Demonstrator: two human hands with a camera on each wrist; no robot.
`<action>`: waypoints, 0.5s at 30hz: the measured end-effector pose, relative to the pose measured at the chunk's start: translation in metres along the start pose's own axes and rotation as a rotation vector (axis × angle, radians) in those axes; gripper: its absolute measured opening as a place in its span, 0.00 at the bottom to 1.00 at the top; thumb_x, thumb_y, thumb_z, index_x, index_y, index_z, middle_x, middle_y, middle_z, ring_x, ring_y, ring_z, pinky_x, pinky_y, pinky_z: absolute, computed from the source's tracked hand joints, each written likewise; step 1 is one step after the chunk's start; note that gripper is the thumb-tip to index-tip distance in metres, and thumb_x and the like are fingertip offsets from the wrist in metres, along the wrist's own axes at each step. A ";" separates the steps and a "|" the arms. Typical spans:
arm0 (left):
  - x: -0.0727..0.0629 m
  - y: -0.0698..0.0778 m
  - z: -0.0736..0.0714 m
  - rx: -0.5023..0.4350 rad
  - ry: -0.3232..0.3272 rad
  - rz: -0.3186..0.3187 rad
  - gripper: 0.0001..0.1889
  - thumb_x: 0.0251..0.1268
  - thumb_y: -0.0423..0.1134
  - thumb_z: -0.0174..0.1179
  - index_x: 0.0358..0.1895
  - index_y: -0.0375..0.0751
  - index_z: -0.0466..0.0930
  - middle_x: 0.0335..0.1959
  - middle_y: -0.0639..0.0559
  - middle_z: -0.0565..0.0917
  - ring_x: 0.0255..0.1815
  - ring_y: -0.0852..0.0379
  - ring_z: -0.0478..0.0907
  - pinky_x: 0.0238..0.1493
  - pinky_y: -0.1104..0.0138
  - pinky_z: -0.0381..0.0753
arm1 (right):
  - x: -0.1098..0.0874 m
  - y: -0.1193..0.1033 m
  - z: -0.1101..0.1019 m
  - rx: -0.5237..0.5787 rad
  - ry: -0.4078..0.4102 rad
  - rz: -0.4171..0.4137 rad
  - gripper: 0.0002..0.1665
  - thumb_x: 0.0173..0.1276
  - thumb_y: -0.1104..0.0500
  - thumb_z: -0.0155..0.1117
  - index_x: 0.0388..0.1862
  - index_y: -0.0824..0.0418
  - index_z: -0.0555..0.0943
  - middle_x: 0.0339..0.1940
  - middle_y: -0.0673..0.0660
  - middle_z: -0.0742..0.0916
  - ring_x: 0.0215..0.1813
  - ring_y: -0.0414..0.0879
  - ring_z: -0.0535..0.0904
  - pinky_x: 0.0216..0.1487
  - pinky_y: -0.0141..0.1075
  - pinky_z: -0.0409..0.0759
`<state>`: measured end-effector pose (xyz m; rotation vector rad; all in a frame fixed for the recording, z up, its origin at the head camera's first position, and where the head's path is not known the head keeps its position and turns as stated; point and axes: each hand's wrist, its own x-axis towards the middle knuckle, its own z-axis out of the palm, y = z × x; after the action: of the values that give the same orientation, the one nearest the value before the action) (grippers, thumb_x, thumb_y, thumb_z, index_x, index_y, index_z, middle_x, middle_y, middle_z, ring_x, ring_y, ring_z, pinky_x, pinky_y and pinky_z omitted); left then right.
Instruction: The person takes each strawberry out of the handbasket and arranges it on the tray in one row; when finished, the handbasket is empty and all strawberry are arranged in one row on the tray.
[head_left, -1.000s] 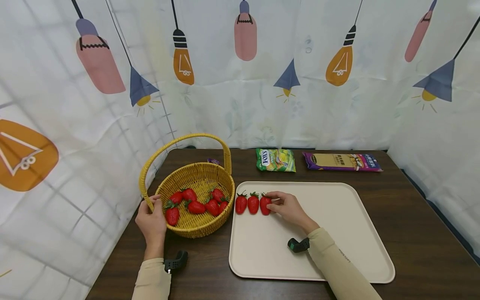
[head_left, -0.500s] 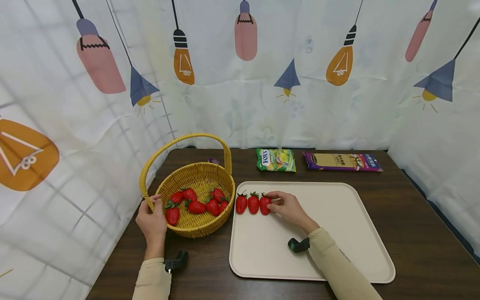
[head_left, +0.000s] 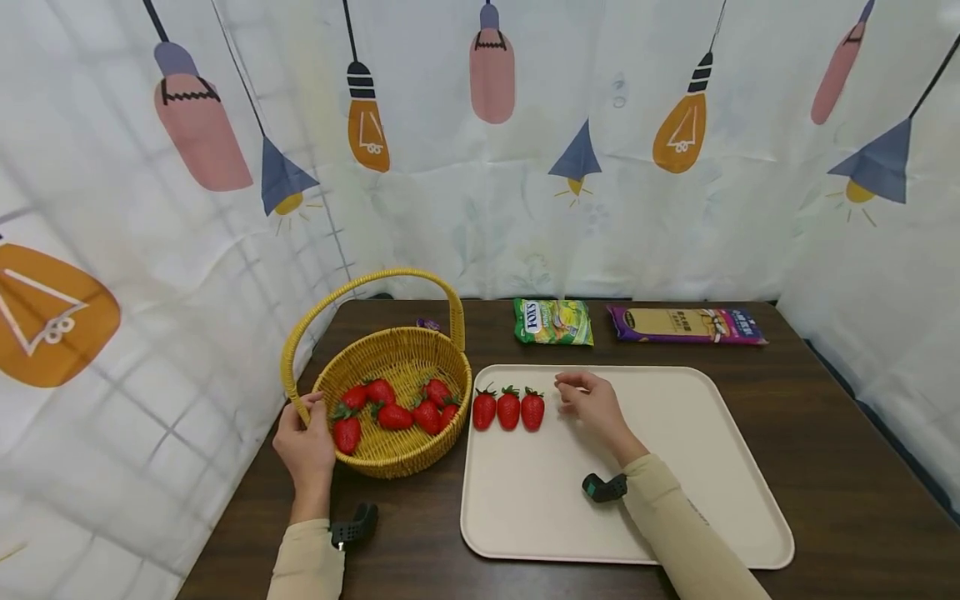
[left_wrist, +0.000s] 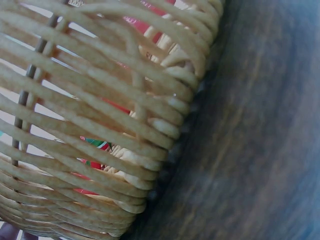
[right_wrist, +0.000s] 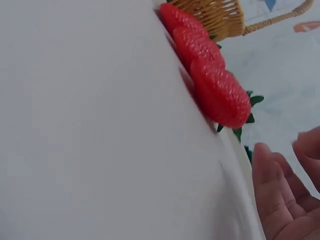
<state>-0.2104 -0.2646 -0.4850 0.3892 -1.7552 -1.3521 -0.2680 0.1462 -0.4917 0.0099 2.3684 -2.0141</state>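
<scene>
At the left stands a yellow woven basket (head_left: 390, 463) with a tall arched handle and several red strawberries (head_left: 393, 417) inside. My left hand (head_left: 307, 454) grips it where the handle meets the rim; in the left wrist view the woven wall (left_wrist: 95, 95) fills most of the picture. Three strawberries (head_left: 532, 412) lie side by side, leaves away from me, along the upper left of a cream tray (head_left: 555, 517). My right hand (head_left: 596, 408) is just right of the row, fingers loosely bent and holding nothing. The right wrist view shows a gap between the fingertips and the nearest strawberry (right_wrist: 220, 95).
Behind the tray lie a green candy bag (head_left: 553, 322) and a long purple snack packet (head_left: 686, 325). A small purple wrapper (head_left: 427, 323) peeks out behind the basket. A patterned curtain (head_left: 480, 192) hangs round the dark wooden table (head_left: 420, 542).
My right hand has let go of the rightmost strawberry and moved a little to the right. The left hand keeps its hold on the basket.
</scene>
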 end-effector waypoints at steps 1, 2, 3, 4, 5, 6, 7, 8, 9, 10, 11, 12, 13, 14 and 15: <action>0.000 0.000 -0.001 -0.001 0.006 -0.001 0.10 0.69 0.35 0.56 0.36 0.29 0.81 0.41 0.43 0.85 0.38 0.67 0.75 0.38 0.71 0.66 | 0.000 -0.003 0.001 0.017 -0.011 -0.006 0.14 0.71 0.63 0.59 0.53 0.66 0.81 0.50 0.62 0.84 0.39 0.48 0.81 0.39 0.37 0.84; -0.001 -0.001 -0.001 0.002 0.010 -0.002 0.10 0.69 0.35 0.56 0.36 0.29 0.81 0.41 0.43 0.85 0.38 0.67 0.75 0.38 0.71 0.66 | -0.001 -0.007 0.003 0.034 -0.027 -0.012 0.15 0.71 0.63 0.59 0.54 0.66 0.80 0.50 0.63 0.84 0.40 0.49 0.80 0.41 0.38 0.84; -0.001 0.000 -0.002 0.005 0.014 -0.002 0.10 0.69 0.35 0.56 0.36 0.29 0.81 0.41 0.43 0.85 0.38 0.67 0.75 0.38 0.71 0.66 | -0.001 -0.012 0.006 0.049 -0.050 -0.022 0.16 0.71 0.62 0.59 0.55 0.67 0.80 0.51 0.63 0.84 0.41 0.49 0.79 0.41 0.39 0.84; -0.001 0.000 -0.002 0.005 0.016 -0.002 0.10 0.69 0.35 0.56 0.36 0.29 0.81 0.41 0.44 0.85 0.39 0.67 0.75 0.38 0.71 0.66 | -0.002 -0.017 0.009 0.062 -0.076 -0.030 0.16 0.71 0.62 0.60 0.55 0.68 0.79 0.51 0.64 0.84 0.42 0.51 0.80 0.43 0.40 0.84; -0.001 0.000 -0.002 0.005 0.016 0.000 0.10 0.69 0.35 0.57 0.36 0.28 0.81 0.41 0.45 0.85 0.39 0.67 0.75 0.38 0.71 0.66 | -0.004 -0.023 0.013 0.067 -0.109 -0.041 0.17 0.71 0.62 0.59 0.56 0.68 0.79 0.52 0.64 0.83 0.44 0.53 0.80 0.44 0.41 0.83; -0.001 0.000 -0.002 0.003 0.016 0.003 0.10 0.69 0.35 0.57 0.36 0.28 0.81 0.41 0.45 0.85 0.39 0.67 0.75 0.38 0.71 0.66 | -0.005 -0.028 0.016 0.067 -0.140 -0.055 0.18 0.71 0.62 0.59 0.56 0.69 0.78 0.52 0.64 0.84 0.45 0.54 0.80 0.45 0.42 0.83; -0.001 0.000 -0.002 0.001 0.012 0.006 0.10 0.69 0.35 0.56 0.37 0.28 0.81 0.41 0.44 0.85 0.38 0.67 0.75 0.38 0.71 0.66 | -0.006 -0.034 0.021 0.064 -0.167 -0.071 0.18 0.71 0.62 0.60 0.56 0.69 0.78 0.51 0.63 0.84 0.45 0.55 0.81 0.45 0.42 0.83; -0.001 0.000 -0.002 0.000 0.009 0.009 0.10 0.69 0.34 0.56 0.37 0.27 0.81 0.41 0.44 0.85 0.38 0.67 0.75 0.38 0.71 0.66 | -0.006 -0.039 0.026 0.071 -0.199 -0.090 0.18 0.71 0.63 0.59 0.56 0.70 0.78 0.51 0.64 0.84 0.47 0.58 0.81 0.45 0.42 0.83; -0.001 -0.001 -0.001 -0.004 0.008 0.011 0.10 0.69 0.34 0.56 0.37 0.27 0.81 0.41 0.44 0.85 0.38 0.67 0.76 0.38 0.71 0.66 | -0.007 -0.044 0.031 0.073 -0.231 -0.110 0.18 0.71 0.63 0.59 0.56 0.71 0.77 0.51 0.64 0.84 0.48 0.60 0.81 0.45 0.43 0.83; -0.001 -0.001 0.000 -0.007 0.006 0.014 0.10 0.69 0.34 0.56 0.37 0.27 0.81 0.41 0.44 0.85 0.38 0.67 0.76 0.38 0.71 0.66 | -0.008 -0.049 0.037 0.067 -0.257 -0.131 0.18 0.71 0.63 0.59 0.56 0.71 0.77 0.51 0.64 0.84 0.49 0.62 0.81 0.45 0.43 0.83; 0.000 -0.002 0.000 -0.005 0.005 0.018 0.10 0.69 0.34 0.56 0.37 0.28 0.81 0.41 0.43 0.85 0.38 0.67 0.76 0.38 0.72 0.66 | -0.008 -0.054 0.043 0.064 -0.284 -0.155 0.17 0.71 0.62 0.59 0.55 0.70 0.78 0.50 0.64 0.84 0.48 0.64 0.81 0.44 0.43 0.83; 0.000 -0.002 0.000 -0.002 0.004 0.021 0.10 0.69 0.34 0.56 0.37 0.28 0.81 0.41 0.43 0.85 0.38 0.67 0.76 0.37 0.72 0.66 | -0.008 -0.058 0.049 0.063 -0.309 -0.178 0.16 0.71 0.62 0.60 0.54 0.70 0.78 0.50 0.64 0.84 0.48 0.65 0.81 0.44 0.44 0.83; 0.000 -0.002 0.001 0.000 0.002 0.023 0.10 0.69 0.34 0.56 0.37 0.27 0.81 0.41 0.42 0.85 0.37 0.67 0.76 0.37 0.72 0.66 | -0.008 -0.063 0.056 0.059 -0.330 -0.198 0.15 0.71 0.63 0.60 0.53 0.69 0.79 0.50 0.63 0.84 0.48 0.65 0.81 0.44 0.45 0.83; 0.000 -0.002 0.001 0.002 0.001 0.024 0.10 0.69 0.33 0.56 0.37 0.27 0.81 0.41 0.42 0.85 0.37 0.67 0.75 0.37 0.72 0.66 | -0.008 -0.067 0.063 0.055 -0.352 -0.221 0.14 0.71 0.63 0.60 0.52 0.69 0.79 0.50 0.64 0.84 0.48 0.65 0.81 0.45 0.47 0.83; 0.000 -0.002 0.001 0.006 0.002 0.024 0.10 0.68 0.33 0.56 0.37 0.27 0.81 0.41 0.42 0.85 0.37 0.67 0.75 0.36 0.72 0.66 | -0.008 -0.071 0.070 0.044 -0.370 -0.240 0.14 0.71 0.62 0.60 0.52 0.67 0.80 0.50 0.64 0.84 0.46 0.64 0.82 0.46 0.48 0.82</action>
<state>-0.2116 -0.2645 -0.4867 0.3711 -1.7573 -1.3291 -0.2606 0.0662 -0.4329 -0.6167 2.1741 -1.9493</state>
